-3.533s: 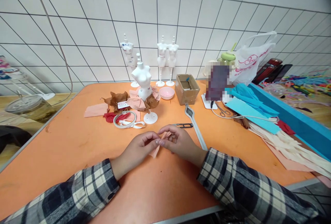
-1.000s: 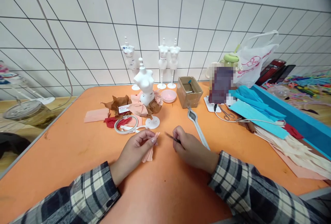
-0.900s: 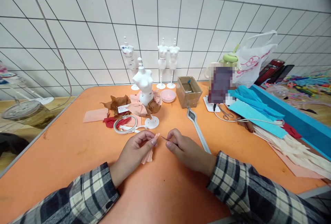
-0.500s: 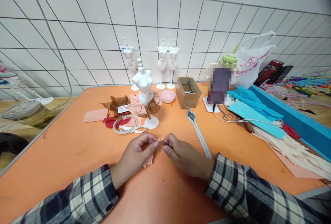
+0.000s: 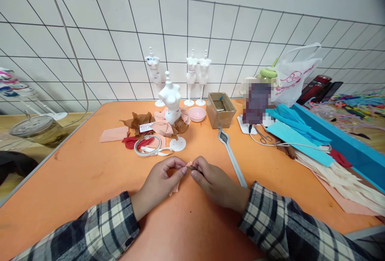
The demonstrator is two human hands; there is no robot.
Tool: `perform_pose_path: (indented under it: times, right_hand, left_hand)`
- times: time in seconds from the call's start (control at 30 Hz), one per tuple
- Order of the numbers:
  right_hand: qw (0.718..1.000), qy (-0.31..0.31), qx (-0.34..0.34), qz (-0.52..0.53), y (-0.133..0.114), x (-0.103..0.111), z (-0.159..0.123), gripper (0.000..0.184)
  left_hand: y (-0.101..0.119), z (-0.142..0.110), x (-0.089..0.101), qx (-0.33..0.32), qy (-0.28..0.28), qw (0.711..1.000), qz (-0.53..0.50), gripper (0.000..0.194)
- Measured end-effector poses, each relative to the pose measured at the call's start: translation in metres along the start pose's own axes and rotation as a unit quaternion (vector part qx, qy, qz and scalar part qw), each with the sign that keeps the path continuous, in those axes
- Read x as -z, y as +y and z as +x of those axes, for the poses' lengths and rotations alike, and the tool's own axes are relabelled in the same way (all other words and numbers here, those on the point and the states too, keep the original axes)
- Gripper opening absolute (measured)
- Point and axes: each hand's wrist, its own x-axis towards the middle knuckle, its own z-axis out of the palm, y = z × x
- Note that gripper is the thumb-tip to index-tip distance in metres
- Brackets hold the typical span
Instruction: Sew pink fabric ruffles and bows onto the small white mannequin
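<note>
My left hand (image 5: 161,180) pinches a small pleated strip of peach crepe paper (image 5: 175,189) between thumb and fingers. Part of the strip hangs below the hand, over the orange table. My right hand (image 5: 215,181) is closed around a small dark pointed tool (image 5: 197,170), mostly hidden by the fingers. The tool's tip meets the paper's gathered upper end. Beyond my hands stands a white mini dress form (image 5: 170,96), with peach crepe paper (image 5: 162,127) and brown paper (image 5: 180,127) around its lower part.
A roll of white tape (image 5: 147,145) lies left of the form's base, near red paper (image 5: 129,143). Behind are a pink bowl (image 5: 197,114), a cardboard box (image 5: 221,110) and several smaller forms. Scissors (image 5: 264,135), a cable and coloured paper sheets (image 5: 300,138) lie to the right.
The whole view has shifted slightly, so the scene sits a little lower and further right. Both hands keep their hold, with the tool still at the paper.
</note>
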Motion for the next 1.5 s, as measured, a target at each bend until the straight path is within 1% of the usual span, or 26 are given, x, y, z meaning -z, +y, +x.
perform_pose_path:
  times: [0.23, 0.43, 0.67, 0.83, 0.97, 1.3, 1.5]
  right_hand:
    - [1.0, 0.01, 0.01, 0.027, -0.0021, 0.0005, 0.0001, 0.018]
    - [0.998, 0.012, 0.008, 0.058, -0.0022, -0.0007, -0.0009, 0.013]
    - [0.997, 0.014, 0.001, 0.071, -0.0005, -0.0015, -0.0007, 0.012]
    - [0.996, 0.024, -0.003, 0.091, -0.0002, -0.0029, -0.0008, 0.012]
    - [0.994, 0.026, -0.011, 0.102, 0.0006, -0.0041, -0.0003, 0.014]
    - [0.994, 0.013, -0.002, 0.111, 0.0018, -0.0025, -0.0001, 0.016]
    - [0.995, 0.004, -0.007, 0.104, 0.0028, -0.0027, -0.0008, 0.017]
  left_hand:
    - [-0.0006, 0.0008, -0.0007, 0.001, -0.014, 1.0, -0.003, 0.031]
    - [-0.0014, 0.0002, -0.0001, -0.004, -0.012, 1.0, -0.014, 0.033]
    - [-0.0021, -0.0003, 0.0, -0.004, -0.024, 0.999, -0.024, 0.032]
    - [0.0004, -0.0011, -0.0008, -0.009, -0.019, 0.999, -0.026, 0.032]
    - [0.0017, -0.0019, -0.0003, -0.002, -0.023, 1.0, -0.004, 0.031]
    - [-0.0021, -0.0026, 0.0018, -0.005, -0.034, 0.999, 0.027, 0.026]
    - [0.003, -0.0027, 0.0013, -0.003, -0.035, 0.999, 0.036, 0.025]
